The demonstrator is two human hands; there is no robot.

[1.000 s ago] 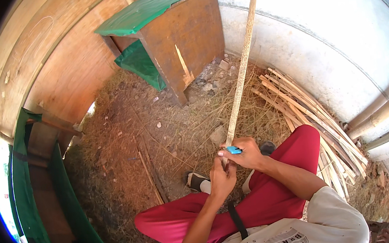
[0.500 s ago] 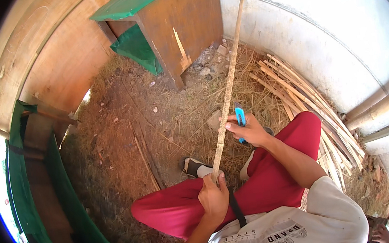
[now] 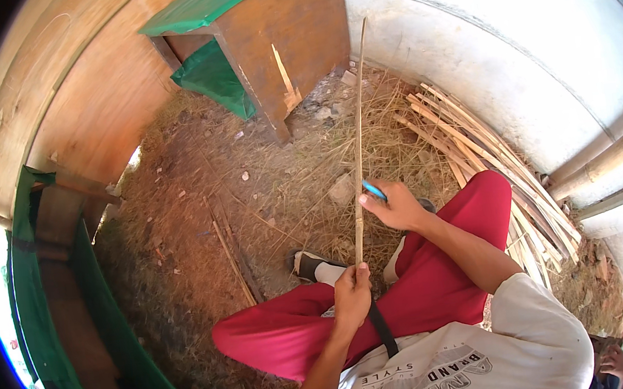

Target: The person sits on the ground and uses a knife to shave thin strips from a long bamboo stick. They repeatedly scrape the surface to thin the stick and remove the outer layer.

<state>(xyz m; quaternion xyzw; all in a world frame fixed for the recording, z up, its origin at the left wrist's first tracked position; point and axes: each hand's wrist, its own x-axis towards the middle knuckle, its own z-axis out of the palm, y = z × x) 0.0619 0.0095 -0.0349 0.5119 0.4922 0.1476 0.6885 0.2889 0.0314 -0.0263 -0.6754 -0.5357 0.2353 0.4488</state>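
Left hand (image 3: pixel 352 294) is clenched around the bottom end of a long thin bamboo strip (image 3: pixel 358 151), just above the red trousers (image 3: pixel 443 294), and the strip rises away from the person, tip reaching toward the brown wooden box (image 3: pixel 287 37) with the green top. Right hand (image 3: pixel 398 206) sits higher up, fingers wrapped around a blue-handled knife (image 3: pixel 374 190), and that knife is right against the strip, about a third of the way up from the lower grip. The person is seated on the ground, legs crossed, one shoe (image 3: pixel 305 263) poking out by the knee. A pile of split bamboo slats (image 3: pixel 498 167) lies to the right along the pale curved wall (image 3: pixel 478 48), with dry straw (image 3: pixel 311 187) scattered over the dirt floor in front. Green-painted boards (image 3: pixel 38 337) run down the left edge
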